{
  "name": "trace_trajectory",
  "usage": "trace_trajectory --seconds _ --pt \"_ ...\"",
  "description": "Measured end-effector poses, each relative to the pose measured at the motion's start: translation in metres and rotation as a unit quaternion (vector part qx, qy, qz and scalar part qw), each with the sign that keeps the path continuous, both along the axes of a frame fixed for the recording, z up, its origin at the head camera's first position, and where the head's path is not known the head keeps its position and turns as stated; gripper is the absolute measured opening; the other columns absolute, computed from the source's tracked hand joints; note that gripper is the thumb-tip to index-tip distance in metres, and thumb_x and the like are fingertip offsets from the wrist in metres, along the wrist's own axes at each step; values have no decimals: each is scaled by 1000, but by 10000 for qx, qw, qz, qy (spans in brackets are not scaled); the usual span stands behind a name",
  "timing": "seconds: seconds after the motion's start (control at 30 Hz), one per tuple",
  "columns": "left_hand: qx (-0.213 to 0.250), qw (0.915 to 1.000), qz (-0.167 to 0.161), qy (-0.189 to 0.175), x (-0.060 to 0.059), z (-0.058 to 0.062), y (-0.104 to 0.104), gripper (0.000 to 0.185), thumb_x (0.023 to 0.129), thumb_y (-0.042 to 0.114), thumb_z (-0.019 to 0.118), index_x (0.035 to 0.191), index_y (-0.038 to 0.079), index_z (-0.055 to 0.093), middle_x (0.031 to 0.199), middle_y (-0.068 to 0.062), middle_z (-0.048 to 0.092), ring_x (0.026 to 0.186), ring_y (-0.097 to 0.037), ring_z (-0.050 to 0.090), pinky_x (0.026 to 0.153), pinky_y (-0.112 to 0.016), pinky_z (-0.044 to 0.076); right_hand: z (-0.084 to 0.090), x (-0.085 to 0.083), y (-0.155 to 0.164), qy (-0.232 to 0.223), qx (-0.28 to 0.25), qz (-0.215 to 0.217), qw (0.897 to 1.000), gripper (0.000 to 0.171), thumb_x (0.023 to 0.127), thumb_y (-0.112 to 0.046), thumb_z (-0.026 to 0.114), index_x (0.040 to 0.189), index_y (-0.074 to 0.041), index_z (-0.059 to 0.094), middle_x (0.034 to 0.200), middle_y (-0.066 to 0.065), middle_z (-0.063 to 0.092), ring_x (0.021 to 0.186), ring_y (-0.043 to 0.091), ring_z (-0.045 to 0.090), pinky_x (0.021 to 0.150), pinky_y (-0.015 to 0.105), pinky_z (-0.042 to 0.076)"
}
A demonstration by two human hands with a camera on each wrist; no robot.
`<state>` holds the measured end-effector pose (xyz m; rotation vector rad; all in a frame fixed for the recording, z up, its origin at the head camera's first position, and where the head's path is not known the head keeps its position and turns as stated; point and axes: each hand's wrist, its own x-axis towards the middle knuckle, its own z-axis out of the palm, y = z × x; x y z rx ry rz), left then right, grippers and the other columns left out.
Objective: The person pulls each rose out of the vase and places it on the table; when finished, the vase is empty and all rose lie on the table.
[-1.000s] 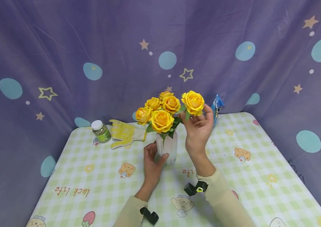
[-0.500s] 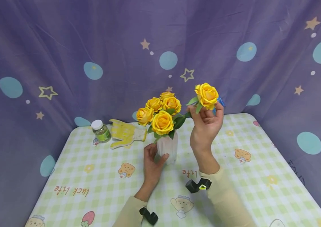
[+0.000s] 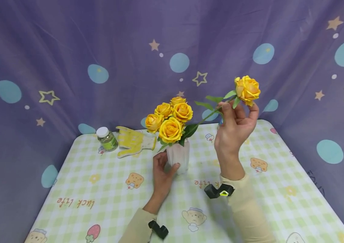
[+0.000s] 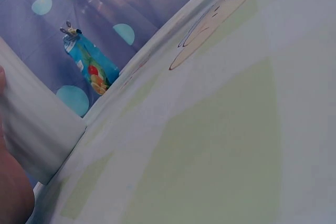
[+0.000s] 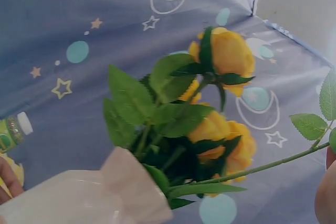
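Rose bloom in head view only, its stem wrist-side

I saw the yellow rose raised, its green stem slanting down into the white ribbed vase; the vase stood upright mid-table.

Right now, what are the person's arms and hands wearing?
Both hands, the left hand and the right hand, are bare: no gloves or rings show. Each arm has a long cream sleeve reaching to the wrist. A small black device is strapped at each wrist; the right wrist device shows a little yellow-green mark, the left wrist device looks plain black.
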<state>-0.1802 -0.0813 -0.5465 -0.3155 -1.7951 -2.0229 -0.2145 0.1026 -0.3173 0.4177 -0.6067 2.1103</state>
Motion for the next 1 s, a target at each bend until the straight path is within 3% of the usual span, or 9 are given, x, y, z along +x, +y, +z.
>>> trace_trajectory --seconds 0.33,0.63,0.83,1.0 --pt "42 9999 -66 -65 0 -2 0 60 87 -5 75 137 4 43 142 -10 58 132 -26 54 115 -35 37 15 4 21 116 -516 -297 9982 43 78 8 83 98 2 45 78 17 69 73 34 66 75 41 55" --pt "-20 10000 -37 -70 1 -2 -1 60 88 0 77 137 6 43 142 -10 57 133 -26 54 115 -33 36 27 12 39 46 -1030 -645 9926 38 82 18 73 95 2 42 81 18 65 75 36 63 75 44 57" --pt "38 9999 -59 -129 2 -1 0 61 87 -1 77 137 5 43 144 -9 57 134 -26 53 116 -35 36 30 15 52 -38 -967 -815 9920 43 79 15 78 95 2 40 81 20 61 73 36 63 64 39 58" --pt "62 9999 -67 -76 2 -1 -1 60 87 -3 76 137 3 43 147 -10 54 135 -27 52 115 -35 36 21 11 55 -273 -660 -763 9945 42 78 16 78 90 1 41 78 23 63 70 38 63 53 35 54"
